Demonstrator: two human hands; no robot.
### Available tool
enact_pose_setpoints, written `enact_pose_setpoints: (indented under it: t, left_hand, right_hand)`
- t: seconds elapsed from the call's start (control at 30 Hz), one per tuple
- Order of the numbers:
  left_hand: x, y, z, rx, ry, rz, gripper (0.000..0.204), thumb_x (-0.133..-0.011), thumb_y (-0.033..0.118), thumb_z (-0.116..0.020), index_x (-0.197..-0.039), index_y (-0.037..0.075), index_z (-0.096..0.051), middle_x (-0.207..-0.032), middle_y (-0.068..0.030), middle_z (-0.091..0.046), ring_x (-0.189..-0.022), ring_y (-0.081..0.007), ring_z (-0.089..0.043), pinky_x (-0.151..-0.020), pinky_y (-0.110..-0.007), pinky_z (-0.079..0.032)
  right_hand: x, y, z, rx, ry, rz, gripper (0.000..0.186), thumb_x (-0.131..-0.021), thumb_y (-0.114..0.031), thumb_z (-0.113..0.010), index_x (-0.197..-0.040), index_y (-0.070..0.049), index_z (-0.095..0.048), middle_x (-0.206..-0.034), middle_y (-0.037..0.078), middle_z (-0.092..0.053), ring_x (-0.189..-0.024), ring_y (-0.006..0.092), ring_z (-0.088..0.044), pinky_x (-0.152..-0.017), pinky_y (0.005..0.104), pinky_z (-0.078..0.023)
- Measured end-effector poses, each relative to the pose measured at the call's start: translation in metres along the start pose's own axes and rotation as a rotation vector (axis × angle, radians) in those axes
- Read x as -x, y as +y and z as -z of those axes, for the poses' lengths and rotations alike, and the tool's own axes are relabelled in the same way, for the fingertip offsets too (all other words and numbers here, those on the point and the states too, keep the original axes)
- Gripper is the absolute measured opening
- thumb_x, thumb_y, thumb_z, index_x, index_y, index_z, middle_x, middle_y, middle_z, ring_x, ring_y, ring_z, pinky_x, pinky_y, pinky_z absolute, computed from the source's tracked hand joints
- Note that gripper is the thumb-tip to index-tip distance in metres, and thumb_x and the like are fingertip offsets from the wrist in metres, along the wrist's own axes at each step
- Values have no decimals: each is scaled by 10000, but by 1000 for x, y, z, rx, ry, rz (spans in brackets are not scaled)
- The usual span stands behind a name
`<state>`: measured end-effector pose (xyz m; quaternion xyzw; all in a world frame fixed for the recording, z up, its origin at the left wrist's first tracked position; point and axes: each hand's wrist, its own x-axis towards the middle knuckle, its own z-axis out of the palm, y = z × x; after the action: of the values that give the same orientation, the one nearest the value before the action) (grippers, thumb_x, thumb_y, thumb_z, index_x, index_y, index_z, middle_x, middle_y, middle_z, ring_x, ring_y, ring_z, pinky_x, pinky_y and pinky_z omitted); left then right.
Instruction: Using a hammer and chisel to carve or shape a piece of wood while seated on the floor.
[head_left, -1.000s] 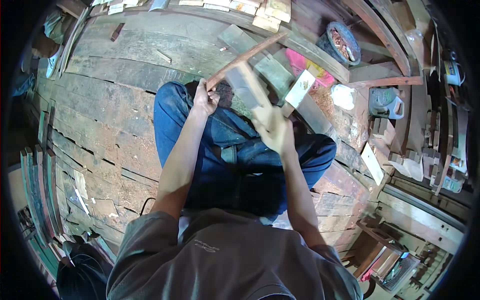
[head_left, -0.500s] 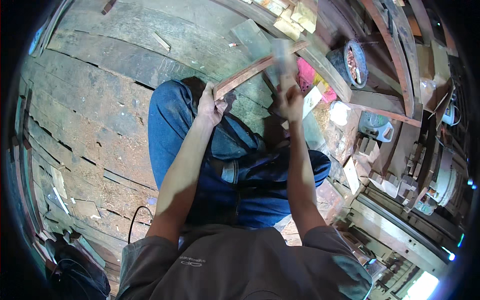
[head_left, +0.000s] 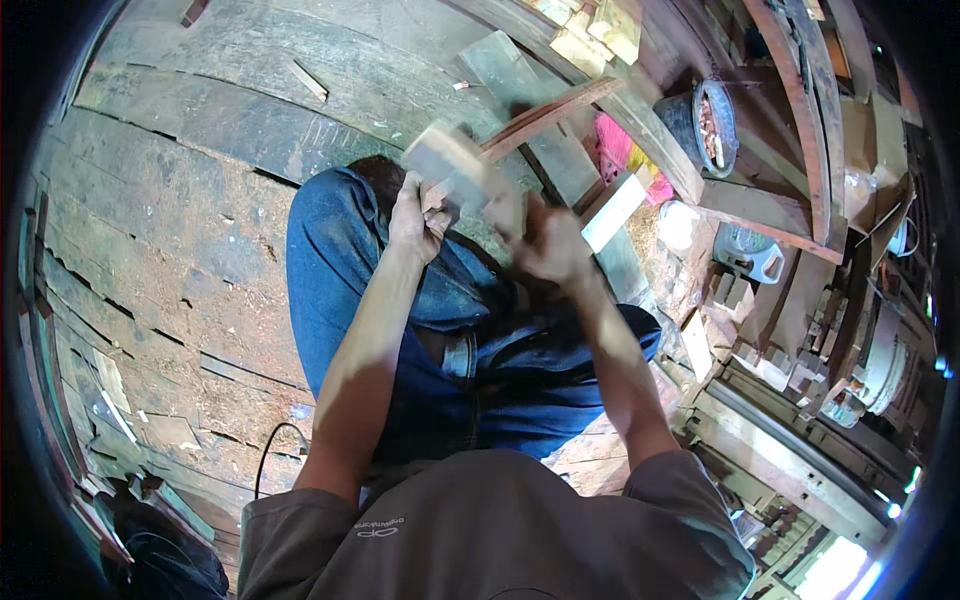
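My left hand (head_left: pixel 415 222) is closed round the near end of a reddish-brown wooden strip (head_left: pixel 545 115). The strip slants away to the right, its far end at a thick wooden beam. In my right hand (head_left: pixel 555 245) is a mallet (head_left: pixel 455 160) with a blocky, pale-faced head, smeared by motion. Its head lies over the near part of the strip, close beside my left fingers, and hides that stretch of wood. Whether it touches the strip I cannot tell. Both hands are above my crossed legs in blue jeans (head_left: pixel 340 250).
Beyond my right hand lie the thick beam (head_left: pixel 655 140), a pink and yellow bag (head_left: pixel 615 145) and a pale board (head_left: pixel 615 212). Farther right stand a dark bucket (head_left: pixel 712 130) of scraps and a plastic jug (head_left: pixel 750 252). Shavings cover the plank floor (head_left: pixel 210 250) at left.
The mallet has swung left and toward me, from the strip's far part to near my left hand. My right hand has moved left and nearer. The left hand keeps its hold.
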<state>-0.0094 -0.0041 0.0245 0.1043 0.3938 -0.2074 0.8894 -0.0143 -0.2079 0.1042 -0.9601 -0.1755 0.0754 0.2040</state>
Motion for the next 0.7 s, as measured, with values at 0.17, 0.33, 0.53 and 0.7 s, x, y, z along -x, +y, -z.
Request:
enact_pose_setpoints:
  t: [0.17,0.33,0.53,0.7]
  left_hand:
    - [-2,-5,1,-43,-30,-2,218,-924,221,-454,-821,69,-573,-629,6,-508,-416,-51,-340,-355,-173,-275]
    - [5,-2,-8,-48,-23,3,206,-925,236,-467,-846,80,-575,-604,11,-481,-422,-45,-348,-354,-177,-275]
    - [-11,-3,12,-86,-8,-36,241,-938,261,-458,-851,75,-585,-632,13,-487,-465,-44,-382,-357,-181,-286]
    - [11,-7,-23,-82,89,-36,220,-960,250,-466,-847,90,-566,-584,14,-476,-421,-62,-366,-354,-181,-277]
  right_hand:
    - [-22,54,16,-78,264,-364,275,-851,-282,-648,-875,-12,-606,-644,225,-608,-616,421,-625,-554,457,-493]
    - [11,12,14,34,-51,-21,186,-832,-175,-630,-884,-16,-549,-605,160,-537,-546,317,-548,-548,423,-449]
    - [-24,67,16,-65,200,-226,296,-840,-259,-673,-856,11,-553,-589,180,-515,-535,321,-522,-538,406,-434]
    - [-1,44,34,53,9,-82,314,-780,-310,-677,-869,-22,-589,-682,223,-603,-718,459,-617,-691,492,-513]
